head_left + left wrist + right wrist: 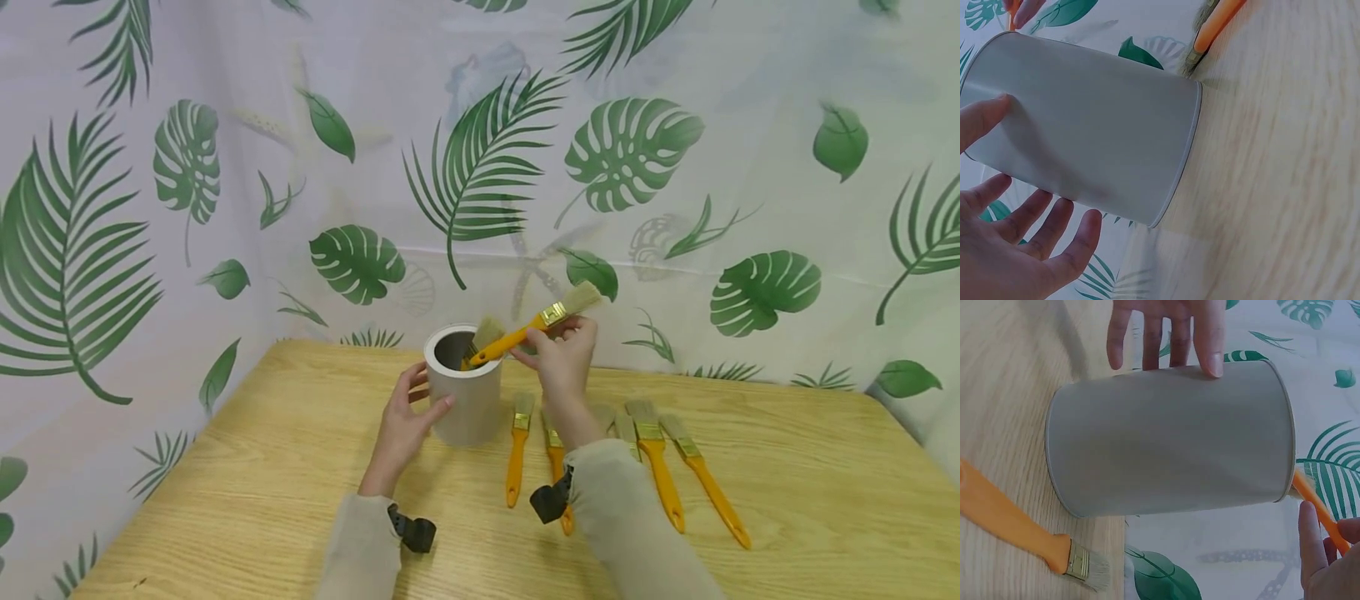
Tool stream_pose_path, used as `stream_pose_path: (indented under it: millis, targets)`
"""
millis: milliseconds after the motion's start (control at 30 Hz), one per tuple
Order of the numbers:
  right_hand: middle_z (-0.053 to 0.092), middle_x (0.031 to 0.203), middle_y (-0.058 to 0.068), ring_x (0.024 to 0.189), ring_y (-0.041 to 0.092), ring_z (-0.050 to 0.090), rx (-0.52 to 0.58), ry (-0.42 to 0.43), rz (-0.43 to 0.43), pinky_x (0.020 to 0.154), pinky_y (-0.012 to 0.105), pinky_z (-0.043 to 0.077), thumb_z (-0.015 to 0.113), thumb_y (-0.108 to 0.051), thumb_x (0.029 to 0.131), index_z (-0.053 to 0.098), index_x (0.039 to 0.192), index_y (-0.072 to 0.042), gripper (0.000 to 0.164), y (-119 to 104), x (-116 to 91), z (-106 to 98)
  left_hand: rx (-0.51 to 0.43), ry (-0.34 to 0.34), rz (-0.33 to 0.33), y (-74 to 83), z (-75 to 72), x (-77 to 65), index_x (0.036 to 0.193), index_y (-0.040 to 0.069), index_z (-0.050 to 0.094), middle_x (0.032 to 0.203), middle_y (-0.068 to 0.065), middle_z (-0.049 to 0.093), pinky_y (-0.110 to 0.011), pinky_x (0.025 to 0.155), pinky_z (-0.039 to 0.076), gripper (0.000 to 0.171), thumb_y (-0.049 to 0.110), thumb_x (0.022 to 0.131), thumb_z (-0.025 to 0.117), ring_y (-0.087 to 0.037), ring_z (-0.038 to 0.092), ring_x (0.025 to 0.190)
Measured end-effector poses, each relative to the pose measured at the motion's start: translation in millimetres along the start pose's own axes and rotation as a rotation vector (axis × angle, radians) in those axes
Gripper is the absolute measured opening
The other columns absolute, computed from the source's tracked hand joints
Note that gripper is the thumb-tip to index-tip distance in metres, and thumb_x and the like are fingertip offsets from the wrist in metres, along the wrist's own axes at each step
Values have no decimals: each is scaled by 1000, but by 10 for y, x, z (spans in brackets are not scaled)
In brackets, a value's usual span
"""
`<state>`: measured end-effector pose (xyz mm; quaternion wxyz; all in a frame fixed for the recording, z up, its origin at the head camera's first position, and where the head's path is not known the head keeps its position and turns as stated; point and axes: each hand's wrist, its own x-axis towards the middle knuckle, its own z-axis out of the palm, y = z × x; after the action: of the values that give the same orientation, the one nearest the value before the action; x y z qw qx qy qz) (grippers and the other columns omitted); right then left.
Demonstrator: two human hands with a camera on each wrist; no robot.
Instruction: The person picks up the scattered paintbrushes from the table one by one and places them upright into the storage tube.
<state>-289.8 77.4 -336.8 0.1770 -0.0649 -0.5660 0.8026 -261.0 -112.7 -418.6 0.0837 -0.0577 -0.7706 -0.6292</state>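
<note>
A light grey cylindrical can (468,408) stands upright on the table, its open top facing up. My left hand (405,425) holds it at its left side, thumb across the front and fingers around the side. In my right hand (566,358) I pinch a paintbrush (517,336) with a yellow-orange handle, near its metal band. This brush slants, bristles up to the right, with its handle end at the can's mouth. The bristles of another paintbrush (489,331) stick up out of the can; its lower part is hidden inside.
Several more paintbrushes lie right of the can, bristles away from me, including one nearest it (516,454) and one farthest right (712,492). My right forearm covers part of them. Behind the wooden table (247,467) hangs a leaf-patterned curtain (360,192).
</note>
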Motion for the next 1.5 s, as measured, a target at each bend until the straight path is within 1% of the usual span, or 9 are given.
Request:
stream_pose_path:
  millis: [167, 333, 433, 500, 667, 900, 1033, 1267, 1500]
  targets:
    - [57, 104, 21, 86, 33, 65, -227, -65, -194, 71, 31, 60, 60, 11, 95, 41, 122, 3, 34, 6, -69, 70, 2, 3, -12, 14, 0, -10, 150, 4, 41, 145, -26, 46, -59, 87, 53, 66, 15, 94, 73, -46, 47, 130]
    - [66, 97, 21, 82, 34, 66, -511, -127, -397, 73, 35, 57, 65, 2, 95, 56, 112, 6, 20, 62, -163, 90, 13, 3, -24, 3, -9, -35, 150, 4, 42, 145, -25, 46, -59, 88, 53, 65, 14, 94, 74, -46, 47, 130]
    - [68, 93, 19, 79, 33, 64, -596, -144, -479, 73, 36, 53, 69, 1, 91, 64, 104, 8, 15, 59, -168, 74, 12, 0, -14, 5, -15, -28, 150, 4, 42, 145, -25, 47, -60, 90, 52, 65, 13, 94, 73, -46, 48, 130]
    - [68, 93, 20, 80, 35, 63, -601, -153, -493, 74, 36, 51, 70, 1, 91, 67, 102, 8, 14, 23, -145, 48, 8, -2, 3, 16, -15, -10, 150, 3, 41, 144, -26, 47, -60, 92, 51, 65, 13, 94, 73, -46, 48, 129]
    - [66, 101, 22, 87, 33, 62, -600, -161, -381, 76, 27, 49, 69, -1, 94, 66, 107, 8, 16, -43, -53, -147, 2, -4, 8, 16, -9, 11, 150, 2, 41, 144, -26, 47, -61, 94, 49, 64, 12, 94, 72, -46, 48, 129]
    - [63, 99, 18, 74, 13, 59, -650, -168, -200, 62, 16, 51, 65, -1, 96, 62, 111, 7, 17, -117, 67, -544, -7, -7, -1, -1, 2, 8, 149, 3, 42, 144, -25, 47, -61, 93, 50, 63, 12, 95, 72, -46, 48, 129]
    - [63, 100, 18, 75, 15, 62, -742, -205, -121, 63, 20, 54, 64, -8, 98, 60, 115, 7, 23, -160, 100, -707, -12, -8, -6, -2, 0, 10, 149, 4, 43, 145, -24, 47, -61, 93, 50, 62, 11, 95, 72, -45, 48, 130]
    - [63, 106, 24, 83, 27, 66, -856, -333, -37, 71, 38, 60, 62, -13, 99, 55, 120, 11, 32, -193, 143, -1021, -7, -7, -19, 12, -10, 0, 150, 3, 42, 144, -25, 46, -60, 90, 52, 63, 10, 95, 72, -46, 47, 130]
    - [58, 110, 27, 86, 31, 67, -903, -393, 100, 71, 37, 60, 59, -14, 102, 49, 125, 14, 38, -261, 228, -1376, -1, -16, -11, 6, -3, 4, 150, 3, 41, 144, -26, 46, -59, 87, 53, 63, 11, 95, 72, -47, 47, 130]
